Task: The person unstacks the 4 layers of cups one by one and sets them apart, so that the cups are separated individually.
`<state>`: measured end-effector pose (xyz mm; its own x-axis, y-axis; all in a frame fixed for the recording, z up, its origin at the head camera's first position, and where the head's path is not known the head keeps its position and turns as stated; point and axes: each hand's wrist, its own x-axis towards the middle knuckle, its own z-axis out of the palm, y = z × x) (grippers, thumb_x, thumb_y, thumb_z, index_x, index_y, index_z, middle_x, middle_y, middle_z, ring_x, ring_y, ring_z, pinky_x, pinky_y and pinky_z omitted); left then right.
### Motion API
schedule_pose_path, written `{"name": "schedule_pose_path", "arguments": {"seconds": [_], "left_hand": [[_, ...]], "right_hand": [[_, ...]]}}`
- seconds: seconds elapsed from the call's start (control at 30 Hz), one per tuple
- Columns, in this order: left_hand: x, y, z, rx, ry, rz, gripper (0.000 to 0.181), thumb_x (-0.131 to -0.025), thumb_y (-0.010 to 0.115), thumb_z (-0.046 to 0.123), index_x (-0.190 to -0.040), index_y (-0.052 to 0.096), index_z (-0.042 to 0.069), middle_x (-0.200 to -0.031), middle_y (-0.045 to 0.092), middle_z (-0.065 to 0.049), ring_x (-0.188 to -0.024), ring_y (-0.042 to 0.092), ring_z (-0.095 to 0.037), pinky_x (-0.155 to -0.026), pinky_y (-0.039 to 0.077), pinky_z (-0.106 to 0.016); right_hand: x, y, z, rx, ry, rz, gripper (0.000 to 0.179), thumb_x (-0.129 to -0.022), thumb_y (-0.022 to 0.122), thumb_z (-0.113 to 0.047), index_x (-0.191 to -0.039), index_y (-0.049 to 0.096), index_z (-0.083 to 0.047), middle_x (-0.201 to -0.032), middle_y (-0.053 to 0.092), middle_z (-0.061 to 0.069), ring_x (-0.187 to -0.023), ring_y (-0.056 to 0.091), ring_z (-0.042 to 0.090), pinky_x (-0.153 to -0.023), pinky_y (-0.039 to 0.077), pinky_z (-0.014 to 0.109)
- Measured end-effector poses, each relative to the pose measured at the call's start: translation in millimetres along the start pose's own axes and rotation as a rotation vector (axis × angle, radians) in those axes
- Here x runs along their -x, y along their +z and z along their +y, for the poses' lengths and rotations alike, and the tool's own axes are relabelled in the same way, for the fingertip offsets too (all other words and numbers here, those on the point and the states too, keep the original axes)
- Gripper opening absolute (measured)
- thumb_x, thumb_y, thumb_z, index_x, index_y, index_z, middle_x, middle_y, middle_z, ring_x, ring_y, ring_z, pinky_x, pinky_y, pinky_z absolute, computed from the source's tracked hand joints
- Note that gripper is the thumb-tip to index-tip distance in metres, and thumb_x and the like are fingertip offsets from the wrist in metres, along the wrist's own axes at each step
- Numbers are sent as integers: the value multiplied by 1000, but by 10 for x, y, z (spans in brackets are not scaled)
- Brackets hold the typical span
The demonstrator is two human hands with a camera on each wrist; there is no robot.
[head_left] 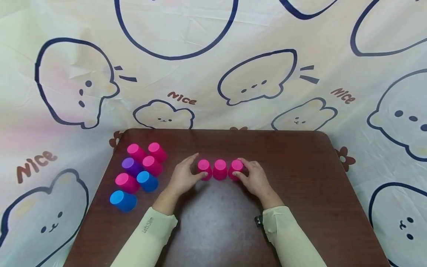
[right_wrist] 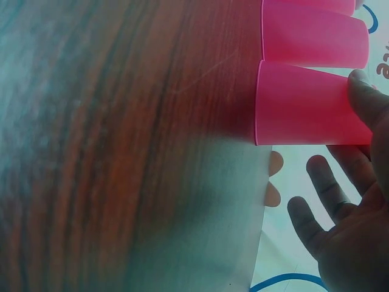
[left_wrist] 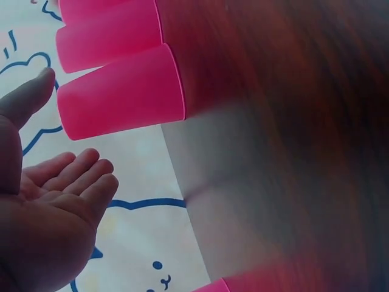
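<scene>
Three pink cups stand upside down in a row at mid-table: a left cup (head_left: 204,169), a middle cup (head_left: 219,170) and a right cup (head_left: 235,169). My left hand (head_left: 182,176) is beside the left cup with its fingers spread; in the left wrist view, a gap shows between the thumb (left_wrist: 30,97) and that nearest cup (left_wrist: 121,91). With thumb in front and index finger behind, my right hand (head_left: 255,178) pinches the right cup near its top. Its other fingers (right_wrist: 328,188) stay extended below the cup (right_wrist: 307,103) in the right wrist view.
On the left of the brown table (head_left: 300,222) stands a group of upside-down cups: several pink ones (head_left: 136,152), a purple cup (head_left: 132,167) and two blue cups, one farther (head_left: 147,181) and one nearer (head_left: 123,201). A printed cloth (head_left: 207,74) hangs behind the table.
</scene>
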<state>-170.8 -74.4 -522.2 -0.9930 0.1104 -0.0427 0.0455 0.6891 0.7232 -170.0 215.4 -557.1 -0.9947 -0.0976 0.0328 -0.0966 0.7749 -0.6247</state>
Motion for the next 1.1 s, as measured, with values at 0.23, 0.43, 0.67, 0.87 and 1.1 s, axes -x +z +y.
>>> {"name": "schedule_pose_path", "arguments": {"seconds": [0.23, 0.43, 0.67, 0.87, 1.1], "left_hand": [[-41, 63, -14, -5, 7, -1, 92, -78, 92, 35, -156, 48, 17, -153, 53, -11, -141, 49, -38, -105, 50, -58], [-66, 109, -40, -22, -5, 20, 86, -79, 91, 37, -152, 53, 14, -149, 58, -12, -137, 54, -37, -107, 49, -57], [-64, 133, -29, -11, -49, 34, 82, -79, 91, 38, -150, 57, 15, -144, 62, -12, -132, 58, -38, -102, 53, -55], [-65, 152, -33, -1, -49, 40, 79, -78, 92, 36, -146, 60, 13, -139, 65, -11, -128, 61, -37, -99, 55, -53], [-63, 162, -40, 9, -23, 45, 75, -80, 91, 34, -144, 61, 11, -135, 67, -11, -124, 64, -36, -99, 56, -52]], "right_hand": [[5, 2, 0, 1, -10, 3, 65, -90, 80, -44, -148, 56, -27, -127, 68, 5, -120, 55, 26, -96, 56, 52], [10, -4, -15, -3, -9, 4, 65, -90, 80, -43, -148, 56, -27, -127, 67, 6, -120, 55, 27, -95, 57, 52], [6, -6, -15, -5, -8, 5, 65, -90, 81, -43, -148, 56, -26, -127, 67, 6, -120, 55, 27, -96, 56, 52], [7, -4, -6, -6, -10, 4, 66, -90, 80, -43, -149, 56, -25, -128, 67, 6, -121, 55, 27, -96, 56, 52], [11, -15, -14, -14, -6, 2, 66, -90, 80, -43, -149, 56, -25, -129, 67, 6, -121, 55, 28, -96, 56, 52]]}}
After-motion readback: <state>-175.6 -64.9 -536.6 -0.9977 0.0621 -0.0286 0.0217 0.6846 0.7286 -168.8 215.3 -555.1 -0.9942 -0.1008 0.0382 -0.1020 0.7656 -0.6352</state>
